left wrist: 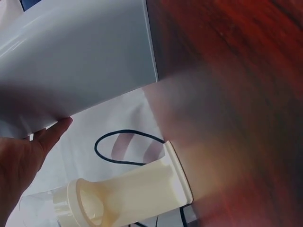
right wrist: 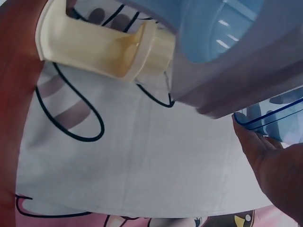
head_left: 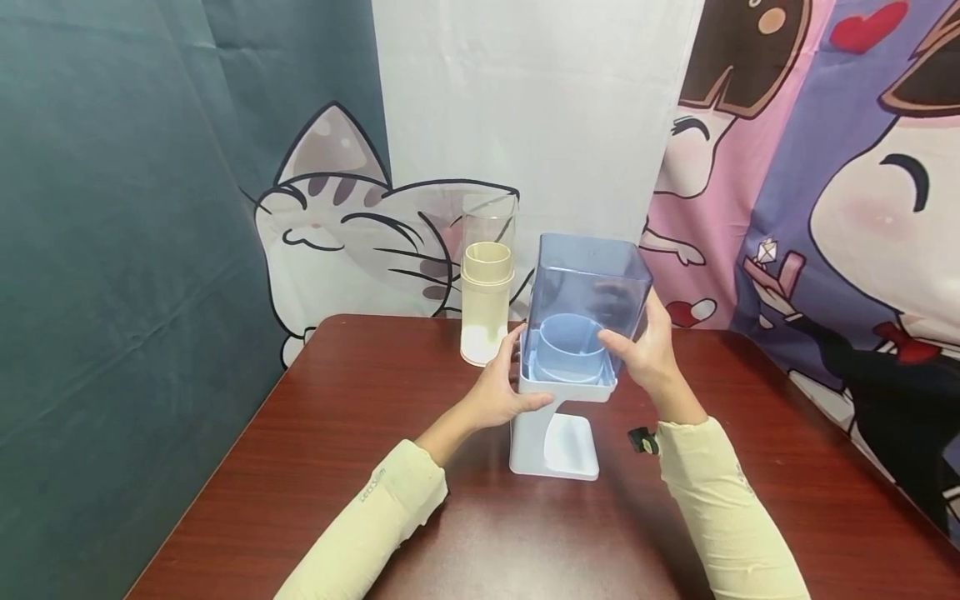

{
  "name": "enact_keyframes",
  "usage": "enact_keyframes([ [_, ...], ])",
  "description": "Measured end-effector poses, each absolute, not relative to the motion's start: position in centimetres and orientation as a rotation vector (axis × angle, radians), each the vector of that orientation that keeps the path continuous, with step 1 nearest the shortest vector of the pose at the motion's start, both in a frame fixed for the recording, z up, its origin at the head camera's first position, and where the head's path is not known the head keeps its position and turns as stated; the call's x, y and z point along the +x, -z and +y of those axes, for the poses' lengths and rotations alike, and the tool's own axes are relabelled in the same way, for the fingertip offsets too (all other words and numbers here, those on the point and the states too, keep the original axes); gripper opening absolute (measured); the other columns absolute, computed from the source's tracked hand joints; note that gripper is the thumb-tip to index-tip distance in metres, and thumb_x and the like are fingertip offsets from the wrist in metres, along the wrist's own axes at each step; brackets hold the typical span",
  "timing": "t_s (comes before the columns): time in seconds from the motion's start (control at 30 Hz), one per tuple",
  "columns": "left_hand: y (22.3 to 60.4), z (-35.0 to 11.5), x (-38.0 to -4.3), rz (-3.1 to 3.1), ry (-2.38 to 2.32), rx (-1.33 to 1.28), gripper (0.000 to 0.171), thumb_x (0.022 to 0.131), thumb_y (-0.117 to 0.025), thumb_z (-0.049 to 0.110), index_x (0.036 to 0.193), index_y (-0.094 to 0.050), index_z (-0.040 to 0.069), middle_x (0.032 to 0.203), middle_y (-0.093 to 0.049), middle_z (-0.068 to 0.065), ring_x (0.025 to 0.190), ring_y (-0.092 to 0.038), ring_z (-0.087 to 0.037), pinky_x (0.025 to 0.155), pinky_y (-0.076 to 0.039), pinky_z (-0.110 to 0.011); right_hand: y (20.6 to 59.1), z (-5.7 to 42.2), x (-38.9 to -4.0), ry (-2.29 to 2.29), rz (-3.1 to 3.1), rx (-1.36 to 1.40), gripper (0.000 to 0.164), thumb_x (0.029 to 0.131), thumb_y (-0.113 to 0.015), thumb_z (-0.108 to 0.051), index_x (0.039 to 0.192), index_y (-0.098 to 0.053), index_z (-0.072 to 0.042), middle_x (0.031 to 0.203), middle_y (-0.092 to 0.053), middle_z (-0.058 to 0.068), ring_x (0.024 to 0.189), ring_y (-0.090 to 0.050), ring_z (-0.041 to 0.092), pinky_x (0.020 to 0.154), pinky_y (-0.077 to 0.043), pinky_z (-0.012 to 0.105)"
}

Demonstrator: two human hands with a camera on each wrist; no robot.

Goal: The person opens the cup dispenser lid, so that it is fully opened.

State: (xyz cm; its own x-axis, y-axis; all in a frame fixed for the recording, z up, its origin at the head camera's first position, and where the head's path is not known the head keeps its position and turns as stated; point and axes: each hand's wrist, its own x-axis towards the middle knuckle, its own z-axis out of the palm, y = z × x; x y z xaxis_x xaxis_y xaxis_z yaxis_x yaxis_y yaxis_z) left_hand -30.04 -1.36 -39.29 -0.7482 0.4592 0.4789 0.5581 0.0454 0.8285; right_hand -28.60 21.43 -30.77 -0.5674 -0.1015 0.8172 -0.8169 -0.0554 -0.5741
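A dispenser with a white stand is upright on the table, its clear blue box-shaped container at the top, leaning a little to the right. Inside the white rim there is a blue ring. My left hand grips the upper left side of the stand, thumb across its front. With thumb in front and fingers behind, my right hand holds the container's right side. The left wrist view shows the stand's smooth side panel by the left fingers. In the right wrist view, the container's blue edge meets the right fingers.
Behind and left of the white stand is a cream dispenser with a clear tube top, near the table's back edge. The brown wooden table backs onto a cartoon-printed cloth. A small dark device sits at the right cuff.
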Motion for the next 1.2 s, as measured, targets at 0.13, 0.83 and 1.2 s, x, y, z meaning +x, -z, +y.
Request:
enact_keyframes([
  [0.13,39.2,-1.3,-29.9,-2.212,1.884,-1.064,0.109,0.076,-0.082,0.001,0.158,-0.011,0.014,0.145,-0.038,-0.022,0.124,-0.055,-0.035,0.096,-0.050,-0.042,30.3,21.5,-28.0,-1.708,-1.653,0.971,0.068,0.073,-0.076,-0.002,0.136,-0.051,0.000,0.123,-0.055,0.035,0.104,-0.063,0.040,0.091,-0.054,0.036],
  [0.83,37.5,-1.5,-27.8,-2.113,2.037,-1.055,0.098,0.077,-0.077,-0.007,0.151,-0.013,-0.002,0.149,-0.034,-0.026,0.124,-0.052,-0.041,0.101,-0.046,-0.048,28.9,21.7,-26.6,-1.782,-1.498,0.924,0.076,0.072,-0.076,0.007,0.142,-0.048,-0.001,0.121,-0.059,0.031,0.102,-0.068,0.035,0.084,-0.057,0.035],
  [1.2,39.2,-1.5,-30.1,-2.145,2.011,-1.060,0.100,0.077,-0.077,-0.008,0.153,-0.011,0.004,0.154,-0.029,-0.023,0.133,-0.045,-0.039,0.107,-0.040,-0.046,28.3,21.9,-25.4,-1.817,-1.411,0.892,0.071,0.073,-0.075,0.008,0.139,-0.050,0.002,0.120,-0.061,0.030,0.102,-0.067,0.036,0.084,-0.056,0.035],
])
